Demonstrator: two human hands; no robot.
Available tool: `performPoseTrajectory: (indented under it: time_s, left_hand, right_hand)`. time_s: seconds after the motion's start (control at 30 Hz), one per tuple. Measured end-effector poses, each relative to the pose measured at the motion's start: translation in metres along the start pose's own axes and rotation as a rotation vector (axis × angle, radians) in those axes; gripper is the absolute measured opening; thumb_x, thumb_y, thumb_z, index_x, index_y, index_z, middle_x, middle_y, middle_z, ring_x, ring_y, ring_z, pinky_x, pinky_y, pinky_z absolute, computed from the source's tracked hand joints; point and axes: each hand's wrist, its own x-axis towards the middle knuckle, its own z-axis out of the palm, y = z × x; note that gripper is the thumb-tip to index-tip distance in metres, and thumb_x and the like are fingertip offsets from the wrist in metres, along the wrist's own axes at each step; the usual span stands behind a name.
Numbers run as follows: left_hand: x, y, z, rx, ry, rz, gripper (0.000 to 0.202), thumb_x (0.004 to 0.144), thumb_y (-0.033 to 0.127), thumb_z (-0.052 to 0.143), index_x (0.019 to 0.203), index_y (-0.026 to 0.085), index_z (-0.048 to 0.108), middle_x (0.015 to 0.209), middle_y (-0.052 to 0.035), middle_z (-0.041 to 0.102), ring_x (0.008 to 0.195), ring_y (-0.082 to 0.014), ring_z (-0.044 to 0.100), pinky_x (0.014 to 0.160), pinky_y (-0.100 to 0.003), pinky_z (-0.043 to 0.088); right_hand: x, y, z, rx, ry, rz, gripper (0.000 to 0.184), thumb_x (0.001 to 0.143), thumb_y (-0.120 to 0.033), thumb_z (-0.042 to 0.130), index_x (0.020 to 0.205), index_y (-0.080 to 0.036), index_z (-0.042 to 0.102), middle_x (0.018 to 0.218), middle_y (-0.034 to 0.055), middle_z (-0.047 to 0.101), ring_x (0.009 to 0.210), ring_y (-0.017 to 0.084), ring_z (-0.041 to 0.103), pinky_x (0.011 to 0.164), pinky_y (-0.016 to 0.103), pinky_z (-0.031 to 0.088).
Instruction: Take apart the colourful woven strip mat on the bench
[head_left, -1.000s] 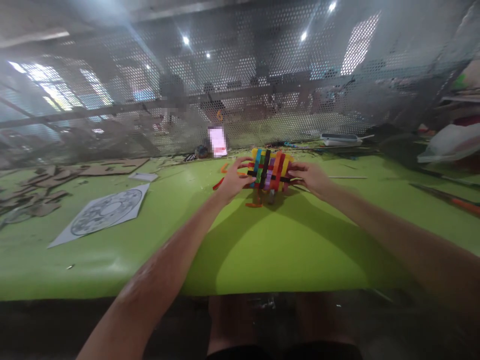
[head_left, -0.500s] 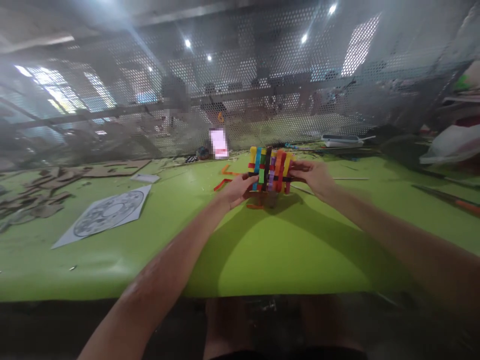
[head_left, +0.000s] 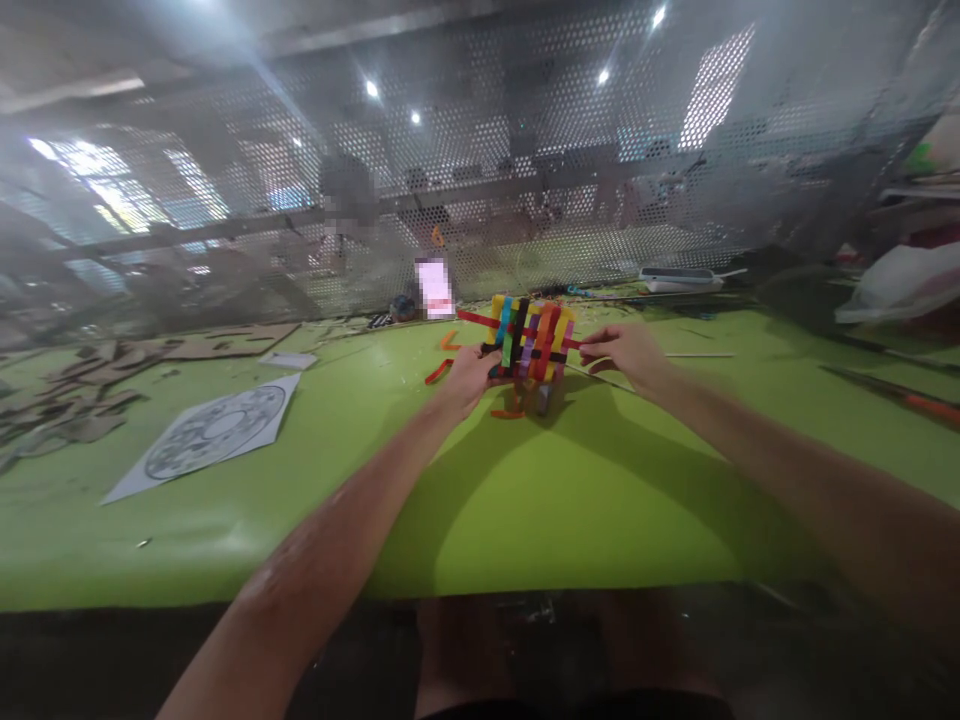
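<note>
A small woven piece of colourful flat strips (head_left: 530,338), in yellow, blue, green, black, purple, orange and red, is held up just above the green table. My left hand (head_left: 471,376) is closed on its lower left edge, with the thumb in front. On the other side, my right hand (head_left: 621,352) pinches the end of a red strip (head_left: 572,344) that sticks out from the weave. Another red end (head_left: 476,318) juts out at the upper left. Loose strips lie nearby: an orange one (head_left: 449,341), a red one (head_left: 437,373) and an orange one below (head_left: 508,414).
The green tabletop (head_left: 525,520) carries a printed paper with a ring pattern (head_left: 225,425) and cardboard scraps (head_left: 82,385) on the left. A thin stick (head_left: 697,355) and an orange-handled tool (head_left: 930,405) lie rightward. Behind stands a perforated metal screen (head_left: 480,190) with a phone-like bright panel (head_left: 434,287).
The woven piece has shifted slightly left and tilted. A gap now separates it from my right fingers, bridged by the red strip. A red end now shows at the upper left.
</note>
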Motion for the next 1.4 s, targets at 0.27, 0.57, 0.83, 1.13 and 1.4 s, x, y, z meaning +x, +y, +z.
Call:
performPoseTrajectory:
  time_s: [0.27, 0.57, 0.83, 1.13, 1.4]
  left_hand:
    - [0.002, 0.009, -0.007, -0.114, 0.014, 0.062, 0.013, 0.097, 0.011, 0.058, 0.097, 0.012, 0.071, 0.096, -0.0096, 0.079, 0.079, -0.0176, 0.075, 0.085, -0.040, 0.066]
    - [0.007, 0.026, -0.021, -0.170, 0.127, 0.086, 0.014, 0.098, 0.009, 0.055, 0.091, 0.012, 0.067, 0.088, -0.0080, 0.078, 0.077, -0.0170, 0.075, 0.094, -0.045, 0.064]
    - [0.011, 0.029, -0.032, -0.238, 0.091, 0.136, 0.006, 0.093, 0.011, 0.062, 0.097, 0.014, 0.065, 0.097, -0.0103, 0.077, 0.098, -0.0228, 0.076, 0.104, -0.054, 0.058]
    - [0.007, 0.032, -0.030, -0.263, -0.043, 0.165, 0.043, 0.074, 0.003, 0.063, 0.114, 0.019, 0.061, 0.097, -0.0065, 0.075, 0.100, -0.0251, 0.075, 0.107, -0.062, 0.053]
    - [0.000, 0.035, -0.018, -0.306, -0.090, 0.005, 0.033, 0.074, 0.012, 0.051, 0.106, 0.016, 0.061, 0.087, -0.0065, 0.076, 0.079, -0.0231, 0.073, 0.097, -0.060, 0.059]
  right_hand:
    - [0.005, -0.008, -0.018, 0.037, 0.013, -0.034, 0.020, 0.080, 0.004, 0.070, 0.075, -0.015, 0.071, 0.071, 0.0057, 0.069, 0.058, 0.013, 0.060, 0.058, 0.028, 0.055]
    - [0.024, -0.010, -0.046, 0.197, 0.131, 0.024, 0.021, 0.079, 0.004, 0.060, 0.074, -0.015, 0.066, 0.072, 0.0045, 0.062, 0.061, 0.012, 0.057, 0.061, 0.029, 0.050]
    - [0.037, -0.006, -0.060, 0.302, 0.250, 0.070, 0.018, 0.079, -0.005, 0.061, 0.069, -0.020, 0.060, 0.063, 0.0018, 0.056, 0.054, 0.012, 0.052, 0.052, 0.026, 0.051]
    - [0.007, -0.006, -0.025, -0.175, -0.379, -0.164, 0.019, 0.074, -0.032, 0.080, 0.089, -0.022, 0.078, 0.081, 0.0060, 0.072, 0.070, 0.019, 0.065, 0.068, 0.035, 0.056]
    - [0.008, -0.006, -0.014, -0.366, -0.278, -0.351, 0.024, 0.077, -0.039, 0.081, 0.094, -0.023, 0.081, 0.096, 0.0083, 0.076, 0.079, 0.021, 0.066, 0.073, 0.037, 0.055]
